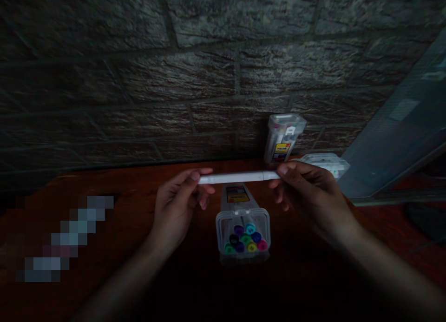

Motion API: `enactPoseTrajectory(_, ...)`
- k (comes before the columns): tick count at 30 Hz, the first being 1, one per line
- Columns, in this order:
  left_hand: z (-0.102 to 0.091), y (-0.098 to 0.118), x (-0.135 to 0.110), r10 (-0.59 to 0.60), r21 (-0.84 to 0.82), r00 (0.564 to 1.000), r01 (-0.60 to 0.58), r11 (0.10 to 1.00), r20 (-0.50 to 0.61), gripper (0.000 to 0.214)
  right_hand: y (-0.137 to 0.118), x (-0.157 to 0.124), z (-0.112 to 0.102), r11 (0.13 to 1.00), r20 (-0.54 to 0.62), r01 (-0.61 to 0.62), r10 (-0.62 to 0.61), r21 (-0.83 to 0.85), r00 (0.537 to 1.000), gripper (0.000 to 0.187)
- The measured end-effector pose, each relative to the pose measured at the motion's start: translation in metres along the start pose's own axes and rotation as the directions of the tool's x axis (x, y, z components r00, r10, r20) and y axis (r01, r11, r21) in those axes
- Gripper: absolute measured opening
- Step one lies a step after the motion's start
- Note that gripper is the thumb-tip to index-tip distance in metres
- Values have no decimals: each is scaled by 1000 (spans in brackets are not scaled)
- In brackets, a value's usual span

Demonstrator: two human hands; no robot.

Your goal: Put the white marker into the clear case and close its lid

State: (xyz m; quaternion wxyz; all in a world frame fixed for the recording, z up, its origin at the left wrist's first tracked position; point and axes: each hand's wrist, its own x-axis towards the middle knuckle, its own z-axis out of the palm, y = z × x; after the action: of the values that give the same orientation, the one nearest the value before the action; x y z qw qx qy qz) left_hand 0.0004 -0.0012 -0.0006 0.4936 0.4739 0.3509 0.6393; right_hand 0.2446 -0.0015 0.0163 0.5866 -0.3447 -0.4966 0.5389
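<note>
A long white marker (pixel 239 177) is held level between my two hands above a dark red-brown table. My left hand (pixel 181 201) pinches its left end with thumb and fingers closed. My right hand (pixel 308 187) grips the right end, near a seam where the cap meets the barrel. Directly below the marker a clear plastic marker case (pixel 243 220) lies on its side, its open end toward me, showing several markers with coloured round caps.
A second clear marker case (pixel 283 138) stands upright against the stone-pattern wall. A clear plastic lid or case (pixel 329 163) lies behind my right hand. A slanted glass panel (pixel 397 141) stands at the right. A blurred patch covers the table's left.
</note>
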Motion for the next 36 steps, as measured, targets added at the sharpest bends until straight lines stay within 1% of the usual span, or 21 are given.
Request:
enactPoseTrajectory(6,-6,-7,0,33,146,999,-38,988,37,17,2,-1,0,999,-5,3,-3,-51,1000,22)
enactPoseTrajectory(10,-6,-8,-2,34,249,998,-44,968,45,19,6,-1,-1,984,-19,16,-20,-178,1000,19)
enactPoseTrajectory(14,-1,-4,-3,25,333,999,-35,942,34,19,6,0,0,927,-25,132,-151,-352,988,9)
enactPoseTrajectory(16,0,-2,-2,38,366,999,-49,929,36,18,6,1,1,907,-18,170,-192,-385,981,9)
enactPoseTrajectory(17,1,-2,-2,43,374,998,-55,926,40,17,6,1,1,911,-11,166,-184,-377,983,10)
enactPoseTrajectory(19,0,-3,-1,41,367,998,-58,928,54,16,6,0,1,941,9,111,-114,-321,993,14)
enactPoseTrajectory(21,-1,-5,-1,25,332,997,-46,942,69,16,7,-1,1,967,29,48,-42,-249,999,20)
enactPoseTrajectory(22,-2,-6,-1,16,307,997,-39,951,77,16,6,-1,1,975,37,32,-25,-221,999,22)
enactPoseTrajectory(24,-3,-7,-1,2,267,996,-25,963,88,16,6,-2,2,980,48,35,-26,-195,998,23)
enactPoseTrajectory(26,-3,-6,-1,3,267,996,-28,963,91,17,5,-3,3,978,56,53,-42,-201,998,21)
enactPoseTrajectory(32,2,0,-2,90,409,989,-130,903,116,11,7,-3,6,963,21,85,-82,-257,996,24)
enactPoseTrajectory(34,2,0,-2,84,403,990,-121,907,109,12,7,-3,5,964,22,76,-73,-256,997,22)
enactPoseTrajectory(36,0,-2,-1,47,366,994,-80,927,98,14,7,-3,5,969,30,59,-54,-241,998,21)
